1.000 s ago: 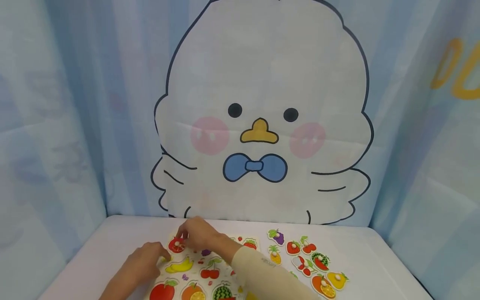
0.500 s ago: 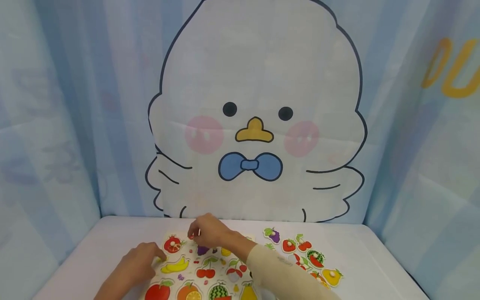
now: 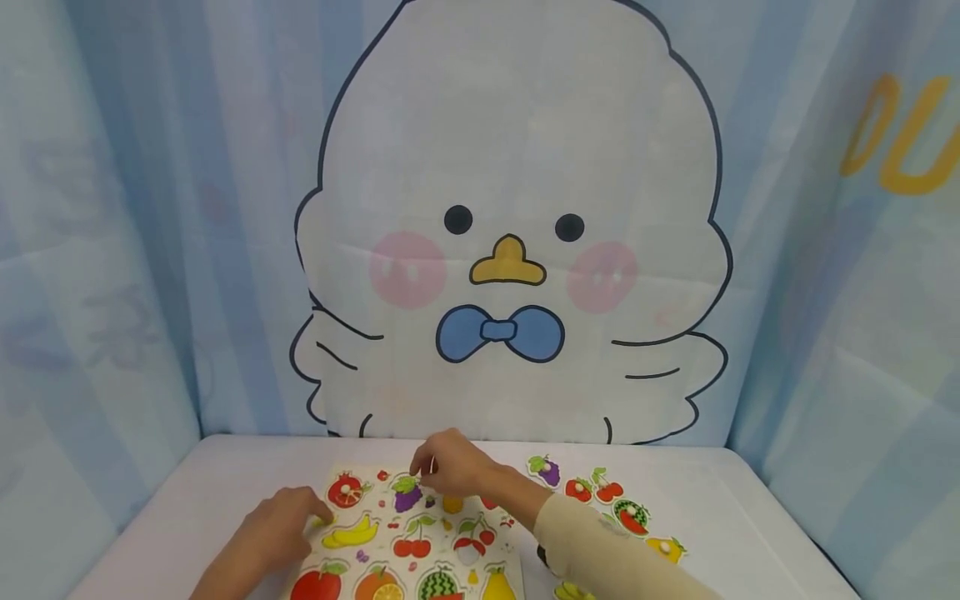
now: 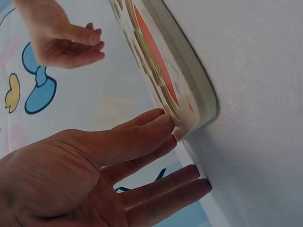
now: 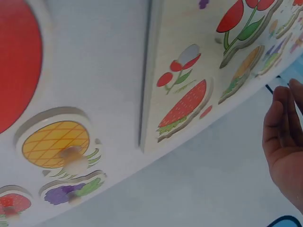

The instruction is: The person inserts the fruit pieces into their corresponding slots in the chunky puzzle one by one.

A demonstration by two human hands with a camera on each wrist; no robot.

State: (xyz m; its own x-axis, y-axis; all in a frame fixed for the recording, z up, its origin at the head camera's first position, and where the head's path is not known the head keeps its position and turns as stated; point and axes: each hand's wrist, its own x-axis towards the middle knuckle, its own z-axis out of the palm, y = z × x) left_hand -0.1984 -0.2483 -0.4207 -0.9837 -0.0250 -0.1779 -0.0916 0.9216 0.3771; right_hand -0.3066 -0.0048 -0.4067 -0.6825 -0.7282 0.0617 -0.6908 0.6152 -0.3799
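A pale puzzle board (image 3: 378, 542) printed with fruit lies flat on the table, with a pomegranate (image 3: 346, 490) at its far left corner. My left hand (image 3: 273, 529) holds the board's left edge; in the left wrist view the thumb (image 4: 163, 122) and forefinger pinch it at a corner, while the other fingers extend beside it. Above the far side, near the printed grapes (image 3: 407, 495), hovers my right hand (image 3: 461, 465). Its fingers are loosely bent, and nothing shows between them in the left wrist view.
Loose knobbed fruit pieces lie right of the board: grapes (image 3: 545, 471), a strawberry (image 3: 578, 489), cherries (image 3: 609, 490), a watermelon (image 3: 632, 517) and a pear (image 3: 666, 549). A pineapple piece (image 5: 54, 144) shows in the right wrist view. A printed curtain (image 3: 517, 392) hangs behind the table.
My right hand has moved right, from the pomegranate to past the grapes, uncovering both. My left hand has stayed at the board's edge. The head view has shifted slightly.
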